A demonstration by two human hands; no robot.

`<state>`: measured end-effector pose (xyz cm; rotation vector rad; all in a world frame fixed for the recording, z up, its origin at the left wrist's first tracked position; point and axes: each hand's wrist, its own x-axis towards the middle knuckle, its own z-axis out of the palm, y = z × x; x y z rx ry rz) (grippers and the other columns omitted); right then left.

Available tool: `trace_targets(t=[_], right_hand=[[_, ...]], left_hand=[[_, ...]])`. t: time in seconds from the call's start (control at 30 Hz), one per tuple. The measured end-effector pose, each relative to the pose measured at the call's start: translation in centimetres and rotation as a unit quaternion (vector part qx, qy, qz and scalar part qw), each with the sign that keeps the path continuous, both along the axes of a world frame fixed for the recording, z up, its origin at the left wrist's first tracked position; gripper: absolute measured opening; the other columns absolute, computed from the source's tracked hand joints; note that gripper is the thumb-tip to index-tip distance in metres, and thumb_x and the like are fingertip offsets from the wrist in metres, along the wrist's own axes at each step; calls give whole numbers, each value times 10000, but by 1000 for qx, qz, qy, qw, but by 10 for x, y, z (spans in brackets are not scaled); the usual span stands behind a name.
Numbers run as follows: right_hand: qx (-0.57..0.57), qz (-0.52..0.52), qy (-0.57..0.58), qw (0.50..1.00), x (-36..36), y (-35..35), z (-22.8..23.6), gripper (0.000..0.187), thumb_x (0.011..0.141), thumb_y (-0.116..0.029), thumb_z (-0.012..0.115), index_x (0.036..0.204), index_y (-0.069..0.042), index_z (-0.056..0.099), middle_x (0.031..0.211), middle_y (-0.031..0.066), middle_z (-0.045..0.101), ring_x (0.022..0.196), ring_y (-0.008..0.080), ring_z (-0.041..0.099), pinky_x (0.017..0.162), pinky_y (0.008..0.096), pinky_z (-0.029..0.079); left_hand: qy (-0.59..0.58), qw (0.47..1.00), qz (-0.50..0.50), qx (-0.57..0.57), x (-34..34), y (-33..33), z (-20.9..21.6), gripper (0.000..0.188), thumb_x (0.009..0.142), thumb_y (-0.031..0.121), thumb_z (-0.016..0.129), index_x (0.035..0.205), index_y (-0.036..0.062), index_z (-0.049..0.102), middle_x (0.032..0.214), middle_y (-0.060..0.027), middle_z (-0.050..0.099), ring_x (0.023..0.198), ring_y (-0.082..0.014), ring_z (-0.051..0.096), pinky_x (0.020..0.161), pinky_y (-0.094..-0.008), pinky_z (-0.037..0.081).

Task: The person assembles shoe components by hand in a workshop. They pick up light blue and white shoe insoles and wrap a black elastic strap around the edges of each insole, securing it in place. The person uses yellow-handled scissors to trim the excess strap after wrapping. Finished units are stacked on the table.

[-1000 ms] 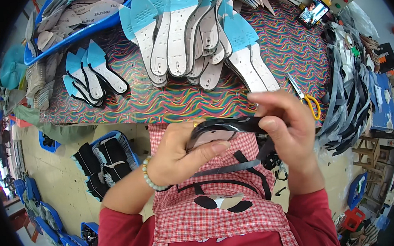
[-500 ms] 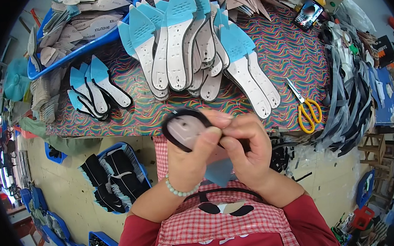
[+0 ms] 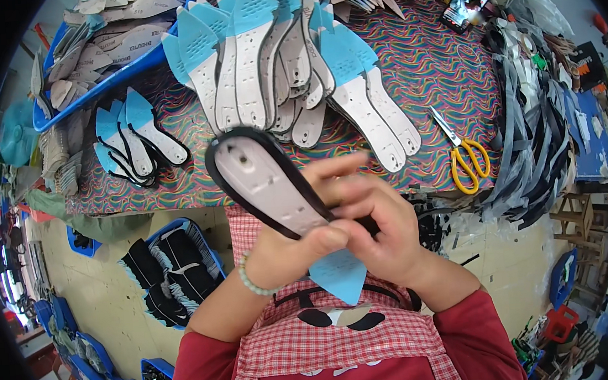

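Note:
A shoe insole (image 3: 264, 182) is held up tilted above my lap. Its heel end is pale with small holes and a black edging band, and its pointed toe end (image 3: 339, 276) is light blue. My left hand (image 3: 291, 252) is closed round its middle, the thumb lying on the pale face. At the insole's right edge, my right hand (image 3: 386, 237) is closed, its thumb against the edge beside the left thumb. Something dark shows between the right thumb and the bent fingers; the upper fingers are blurred.
More blue-toed insoles (image 3: 249, 76) are heaped on the patterned table (image 3: 443, 57), with a smaller group (image 3: 132, 143) at left. Yellow-handled scissors (image 3: 467, 156) lie right, near black strips (image 3: 529, 144). A blue bin (image 3: 106, 80), a phone (image 3: 464, 7) and a floor basket (image 3: 213, 258) stand around.
The insole has swung up and left, so its heel end now shows at greater length. Both hands stay on it, while the right upper fingers have spread. The whole view has shifted slightly.

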<state>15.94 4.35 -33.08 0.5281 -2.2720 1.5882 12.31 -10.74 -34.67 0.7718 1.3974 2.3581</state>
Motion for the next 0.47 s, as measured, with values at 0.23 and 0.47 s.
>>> trace_targets(t=[0.23, 0.47], right_hand=[[-165, 4, -273, 948, 19, -3, -31, 217, 959, -155, 500, 980, 30, 612, 829, 83, 582, 802, 174, 548, 739, 288, 428], [103, -59, -121, 985, 22, -9, -48, 313, 890, -135, 592, 1189, -43, 581, 892, 155, 606, 832, 248, 629, 758, 344, 491]], left_hand=[[-116, 990, 77, -35, 12, -11, -11, 258, 982, 199, 460, 1062, -28, 552, 947, -111, 619, 1063, -211, 570, 922, -355, 439], [-87, 969, 174, -151, 18, -4, -8, 182, 951, 114, 508, 1054, -31, 547, 952, -166, 644, 989, -269, 628, 981, -454, 430]])
